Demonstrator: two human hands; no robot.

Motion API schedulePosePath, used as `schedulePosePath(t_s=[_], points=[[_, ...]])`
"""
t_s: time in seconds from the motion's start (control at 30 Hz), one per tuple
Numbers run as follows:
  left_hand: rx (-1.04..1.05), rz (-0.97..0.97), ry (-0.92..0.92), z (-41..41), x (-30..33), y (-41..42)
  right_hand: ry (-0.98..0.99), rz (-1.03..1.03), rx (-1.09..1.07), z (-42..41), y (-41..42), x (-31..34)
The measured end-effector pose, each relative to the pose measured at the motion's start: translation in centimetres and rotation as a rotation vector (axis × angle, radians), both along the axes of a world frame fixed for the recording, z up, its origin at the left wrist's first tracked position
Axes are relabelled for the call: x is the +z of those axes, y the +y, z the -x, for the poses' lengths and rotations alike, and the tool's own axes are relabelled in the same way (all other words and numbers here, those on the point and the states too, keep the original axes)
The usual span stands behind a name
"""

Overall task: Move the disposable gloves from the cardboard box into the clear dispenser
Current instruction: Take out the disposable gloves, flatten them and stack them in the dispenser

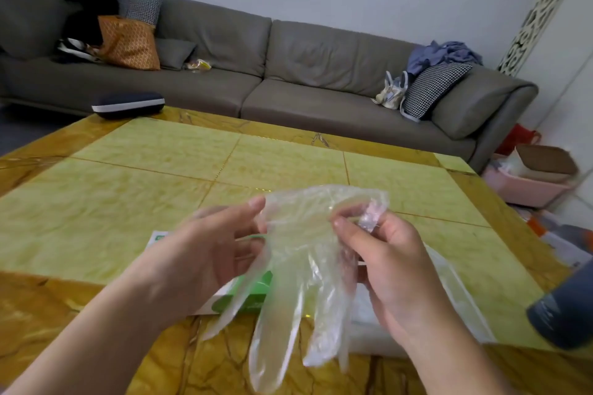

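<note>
Both forearms fill the near edge, and between them hangs one thin clear plastic disposable glove point(298, 282), cuff up, fingers drooping toward the camera. Left hand point(205, 253) pinches the cuff's left edge with thumb and fingertips; right hand point(388, 260) has its fingers curled round the bunched right edge of the cuff, so both hands are clamped on the glove, held apart with the film stretched between. Glove sits above the table, not in any container. Directly under the glove lies the flat white-and-green cardboard box point(244, 295), partly hidden by the left hand; right of the glove, under the right hand, a clear flat plastic piece point(449, 292) that may be the dispenser, cannot tell for sure. Risks, as a judgement: film is flimsy and clingy, so it could stick to the fingers, crumple instead of folding flat, or tear if the hands pull further apart; dangling fingers may snag the box edge. Beneath the glove is a glossy yellow-green and amber stone-pattern table point(160, 176). Far right of the glove, a dark grey cylindrical bottle point(564, 314) at the frame edge. Beyond the glove, a dark oval zip case point(128, 105) on the far table corner, then a long grey sofa point(288, 74) with cushions, bags and clothes against a pale wall.
</note>
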State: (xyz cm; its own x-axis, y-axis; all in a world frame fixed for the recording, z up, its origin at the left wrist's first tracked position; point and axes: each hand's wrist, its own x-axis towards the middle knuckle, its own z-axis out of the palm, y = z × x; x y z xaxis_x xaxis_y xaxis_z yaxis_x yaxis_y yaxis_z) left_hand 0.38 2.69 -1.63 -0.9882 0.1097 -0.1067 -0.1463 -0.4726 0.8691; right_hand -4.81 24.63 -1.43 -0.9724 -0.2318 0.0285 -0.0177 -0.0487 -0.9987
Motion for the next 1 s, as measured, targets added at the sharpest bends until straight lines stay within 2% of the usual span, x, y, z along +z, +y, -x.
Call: schedulePosePath(t_s=[0.07,0.17,0.3,0.5,0.6,0.73,0.83,0.87,0.93,1.0], points=[[-0.005,0.188,-0.062,-0.3,0.0,1.3,0.003,-0.027,0.065,-0.1,-0.4,-0.4],[0.156,0.355,-0.002,-0.2,-0.4,1.9,-0.042,-0.071,0.132,-0.2,-0.5,-0.5],[0.292,0.327,0.02,-0.1,-0.4,0.7,-0.191,-0.057,0.273,-0.2,0.6,0.1],[0.385,0.35,0.059,-0.4,0.1,-0.1,-0.057,-0.146,0.218,0.1,1.7,0.8],[0.339,0.408,0.093,-0.6,0.2,0.2,-0.019,-0.099,0.202,0.1,1.4,0.7],[0.17,0.516,0.14,-1.1,0.5,1.0,-0.012,0.012,0.203,0.0,0.8,0.8],[0.078,0.561,0.122,-1.2,0.9,0.9,0.06,0.008,0.11,0.0,1.0,0.7],[0.076,0.547,0.107,-1.2,0.9,0.7,0.069,0.004,0.083,0.1,1.4,0.7],[0.134,0.393,0.065,-0.9,0.7,0.2,0.053,0.014,0.085,0.3,2.3,1.1],[0.17,0.282,0.045,-0.6,0.5,0.1,0.027,-0.01,0.179,0.6,3.4,1.8]])
